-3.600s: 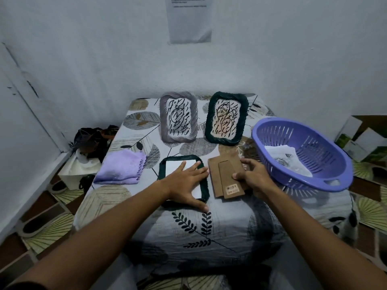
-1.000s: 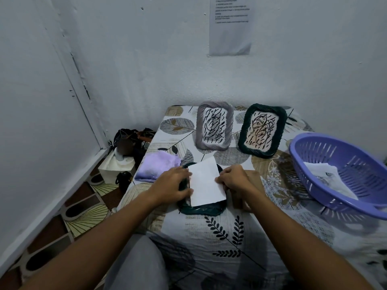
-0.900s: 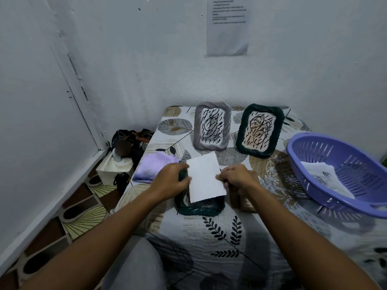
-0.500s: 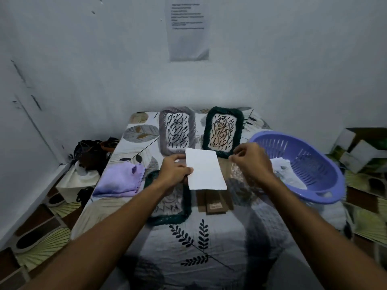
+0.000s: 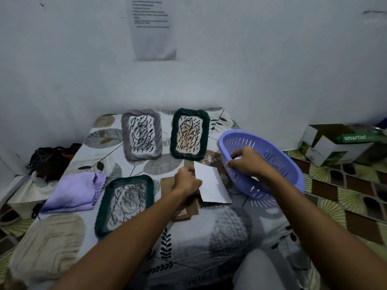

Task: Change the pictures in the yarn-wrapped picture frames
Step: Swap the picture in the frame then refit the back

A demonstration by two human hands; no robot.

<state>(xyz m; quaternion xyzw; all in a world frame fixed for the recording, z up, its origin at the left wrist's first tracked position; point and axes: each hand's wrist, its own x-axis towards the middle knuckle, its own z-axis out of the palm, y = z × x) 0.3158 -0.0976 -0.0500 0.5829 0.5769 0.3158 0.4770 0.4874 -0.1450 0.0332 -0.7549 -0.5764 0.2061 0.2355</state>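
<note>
Pinched along its left edge in the left hand's (image 5: 187,182) grip, a blank white sheet (image 5: 211,184) hangs just above the cardboard backing pieces (image 5: 184,212) on the leaf-print cloth covering the desk (image 5: 209,243). The right hand (image 5: 246,162) reaches into the purple basket (image 5: 278,164) at the desk's right edge, fingers curled over white paper there; whether that grip has closed on it cannot be told. An emptied dark green yarn-wrapped frame (image 5: 124,204) lies flat left of the backing, the cloth's pattern showing through its opening. Behind, a grey frame (image 5: 142,137) and a second green frame (image 5: 190,133) sit side by side, each with a scribbled picture. A folded lilac cloth (image 5: 75,191) rests left of the empty frame. A printed notice (image 5: 154,28) hangs on the wall, and boxes (image 5: 335,147) stand on the floor at right.
</note>
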